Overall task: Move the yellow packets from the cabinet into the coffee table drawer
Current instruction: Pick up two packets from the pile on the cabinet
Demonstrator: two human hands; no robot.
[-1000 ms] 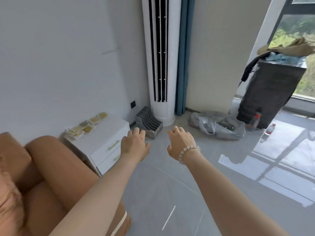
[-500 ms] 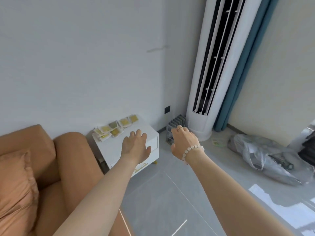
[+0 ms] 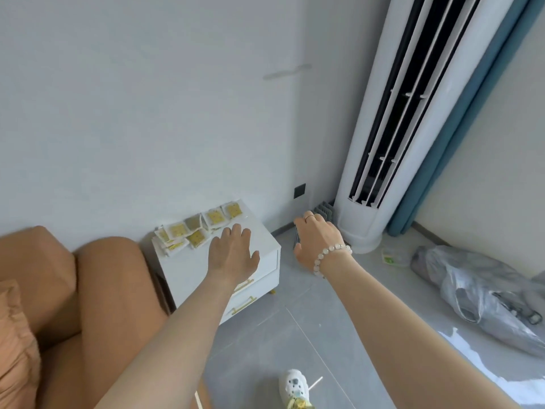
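Observation:
Several yellow packets [image 3: 196, 230] in clear wrappers lie in a loose row along the back of a low white cabinet [image 3: 188, 270] with two gold-handled drawers, set against the wall. My left hand [image 3: 233, 255] reaches out over the cabinet top, fingers relaxed, just right of the packets and holding nothing. My right hand [image 3: 315, 242], with a bead bracelet and a ring, hangs empty in the air right of the cabinet. No coffee table is in view.
An orange sofa arm [image 3: 109, 287] stands directly left of the cabinet. A tall white air conditioner [image 3: 392, 137] stands in the corner beside a blue curtain [image 3: 460, 143]. A grey plastic bag [image 3: 483, 293] lies on the floor at right. My white shoe [image 3: 295, 385] shows below.
The view has turned left and drawn closer to the cabinet. Both hands have stretched further forward, the left one now over the cabinet top near the packets.

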